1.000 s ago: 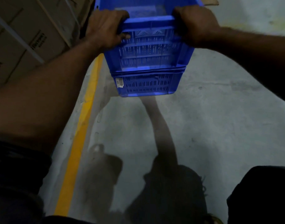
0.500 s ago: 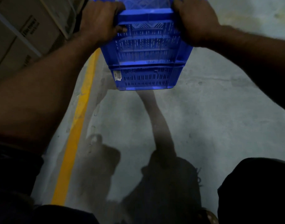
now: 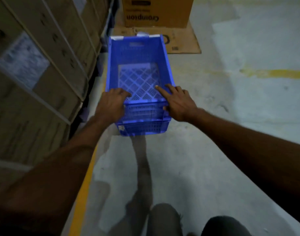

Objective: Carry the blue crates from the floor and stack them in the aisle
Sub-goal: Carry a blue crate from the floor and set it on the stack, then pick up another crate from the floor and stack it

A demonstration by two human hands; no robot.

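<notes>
Stacked on a lower blue plastic crate (image 3: 142, 128) on the grey concrete floor (image 3: 205, 150), the empty blue slotted plastic crate (image 3: 137, 55) looks light and stiff; the left hand (image 3: 111, 104) grips its near rim, the natural hold, while the right hand (image 3: 178, 101) rests there with straight fingers.

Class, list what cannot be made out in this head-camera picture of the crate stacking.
Head view:
The lower crate: the top crate covers all but its near wall.
The left hand: blur hides whether it grips the rim.
The sticker on the lower crate: too small to read.
The cardboard box: cut off by the top edge.
</notes>
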